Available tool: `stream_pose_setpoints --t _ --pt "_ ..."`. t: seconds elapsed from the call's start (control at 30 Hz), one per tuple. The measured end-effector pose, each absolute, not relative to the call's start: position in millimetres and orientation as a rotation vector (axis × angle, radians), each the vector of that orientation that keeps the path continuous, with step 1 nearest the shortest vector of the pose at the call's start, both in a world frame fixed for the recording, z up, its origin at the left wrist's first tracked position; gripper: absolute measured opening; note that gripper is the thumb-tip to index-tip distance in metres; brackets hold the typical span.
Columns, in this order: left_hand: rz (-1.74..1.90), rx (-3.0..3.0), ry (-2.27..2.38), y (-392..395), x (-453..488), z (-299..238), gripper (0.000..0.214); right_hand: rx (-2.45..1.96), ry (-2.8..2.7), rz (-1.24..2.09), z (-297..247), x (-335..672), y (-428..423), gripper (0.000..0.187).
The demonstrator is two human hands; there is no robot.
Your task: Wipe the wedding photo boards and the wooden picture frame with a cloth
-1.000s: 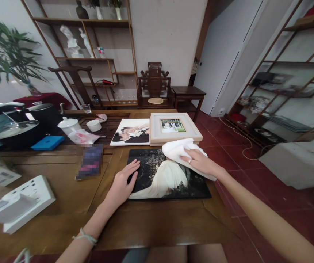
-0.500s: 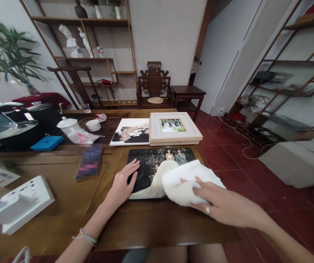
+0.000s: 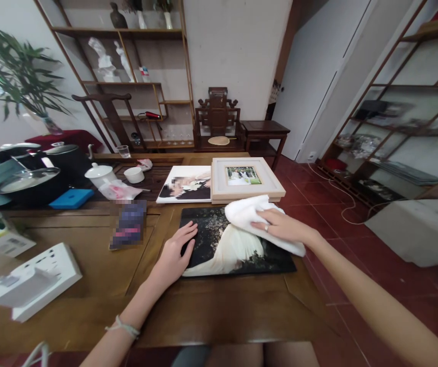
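Note:
A dark wedding photo panel (image 3: 238, 250) lies flat near the front edge of the wooden table (image 3: 211, 311). My left hand (image 3: 175, 250) rests on its left edge with the fingers stretched out. Under my right hand (image 3: 280, 224) is a bunched white cloth (image 3: 242, 211), pressed on the panel's upper right part and held by the fingers. The cloth hides the couple's upper bodies in the picture. Just behind the panel sit a second photo panel (image 3: 186, 183) and a pale wooden picture frame (image 3: 249, 193) with a smaller wedding photo.
At left stand a white power strip (image 3: 47, 285), a tissue box (image 3: 5, 239), a blue box (image 3: 72, 199), a dark pot (image 3: 31, 186) and a white lidded bowl (image 3: 100, 175). A blurred purple packet (image 3: 129, 224) lies left of the panel. The table's right edge drops to red floor tiles.
My right hand has slid the cloth away from me, from the panel's lower right to its upper right, covering the couple and baring the gown. My left hand stays in place.

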State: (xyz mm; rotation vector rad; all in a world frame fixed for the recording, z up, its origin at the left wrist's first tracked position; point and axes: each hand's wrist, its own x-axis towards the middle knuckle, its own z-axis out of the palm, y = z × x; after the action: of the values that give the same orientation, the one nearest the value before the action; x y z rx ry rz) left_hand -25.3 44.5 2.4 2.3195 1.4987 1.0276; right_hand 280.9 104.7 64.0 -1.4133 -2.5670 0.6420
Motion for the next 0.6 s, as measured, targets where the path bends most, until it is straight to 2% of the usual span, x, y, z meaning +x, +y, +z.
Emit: stream_pose_setpoints --t 0.23,0.33,0.47,0.6 --pt "1.015 2.337 1.527 45.1 -24.0 2.6 0.033 -1.402 -2.518 0.613 54.1 278.3 99.5 0.039" --pt "1.023 2.327 1.54 45.2 -23.5 1.6 0.033 -1.389 -2.536 0.748 58.6 276.6 63.2 0.038" --pt "1.03 2.337 1.521 45.5 -23.9 0.8 0.032 -1.349 -2.682 0.988 77.8 274.8 13.4 0.026" --pt "0.993 2.365 1.496 45.3 -26.2 1.4 0.034 -1.251 -2.766 1.109 89.4 273.9 3.4 0.025"
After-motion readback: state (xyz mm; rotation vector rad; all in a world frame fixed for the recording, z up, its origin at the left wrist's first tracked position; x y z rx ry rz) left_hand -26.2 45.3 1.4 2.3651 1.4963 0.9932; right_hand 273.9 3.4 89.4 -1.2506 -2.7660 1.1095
